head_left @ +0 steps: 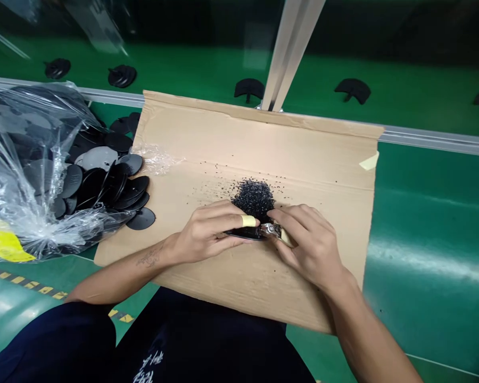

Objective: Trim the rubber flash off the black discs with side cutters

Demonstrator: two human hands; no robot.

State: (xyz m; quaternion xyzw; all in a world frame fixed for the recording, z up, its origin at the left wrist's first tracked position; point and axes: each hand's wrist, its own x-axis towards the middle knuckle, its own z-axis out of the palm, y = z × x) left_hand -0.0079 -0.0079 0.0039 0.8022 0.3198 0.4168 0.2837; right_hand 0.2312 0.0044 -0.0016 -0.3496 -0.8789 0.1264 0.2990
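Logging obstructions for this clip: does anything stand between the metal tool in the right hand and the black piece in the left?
Nothing visible does. The metal tool in the right hand sits at the edge of the black piece in the left hand. The pile of black bits lies just beyond, not between.

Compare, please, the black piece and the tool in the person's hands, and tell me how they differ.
Hold: the black piece is in the left hand; the tool is in the right hand.
Colour: the black piece is dark and glossy; the tool's visible head is silvery.
Shape: the black piece looks thin and flat; the tool has a round pivot.
Shared: both are partly hidden by the hands, above the cardboard.
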